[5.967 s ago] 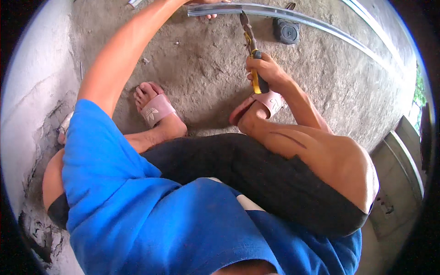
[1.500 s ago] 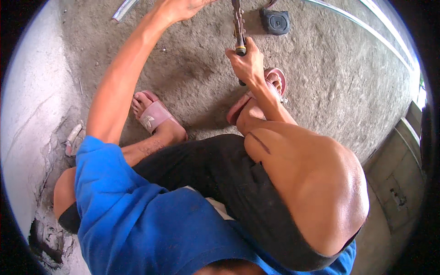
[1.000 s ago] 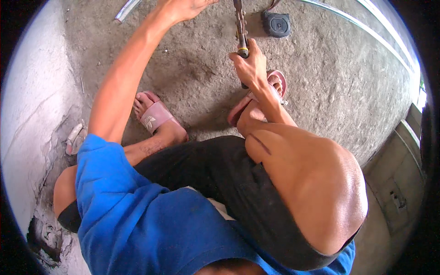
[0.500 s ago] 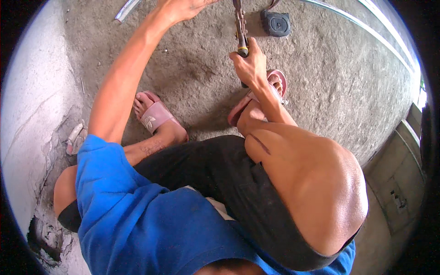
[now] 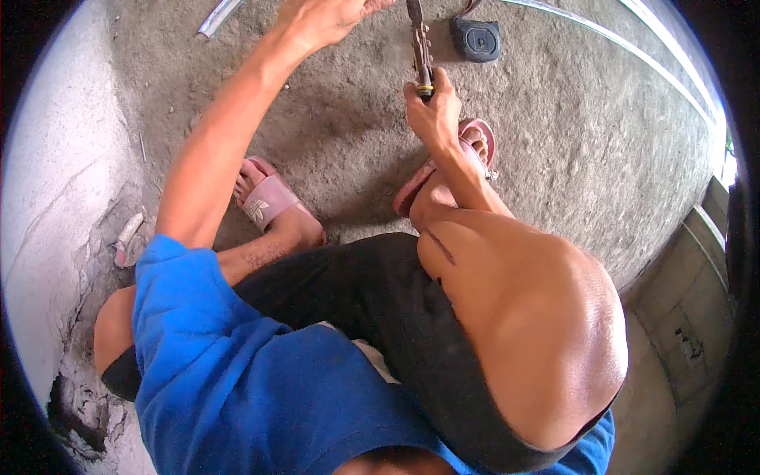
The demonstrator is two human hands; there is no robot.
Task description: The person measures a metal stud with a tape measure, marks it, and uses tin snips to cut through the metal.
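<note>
My right hand (image 5: 435, 112) is wrapped round the handles of a pair of tin snips (image 5: 420, 47), in front of my right foot. The snips have worn, rusty metal jaws with several bolts and a yellow band near the grip. Their tip reaches the upper edge of the view, so what lies at the blades is hidden. Just left of the tip, my left hand (image 5: 323, 19) is cut off by the upper edge. One digit points toward the snips; the other fingers and anything in them cannot be made out.
A dark tape measure (image 5: 477, 41) lies on the rough concrete floor (image 5: 570, 150), right of the snips. Long shiny metal strips (image 5: 602, 30) run across the upper right. Another strip end (image 5: 218, 17) lies at the upper left. A pale wall (image 5: 59, 166) stands close on the left.
My left hand has come slightly down and right, showing more of itself. My right hand and the snips have shifted slightly; the handle end below the hand no longer shows.
</note>
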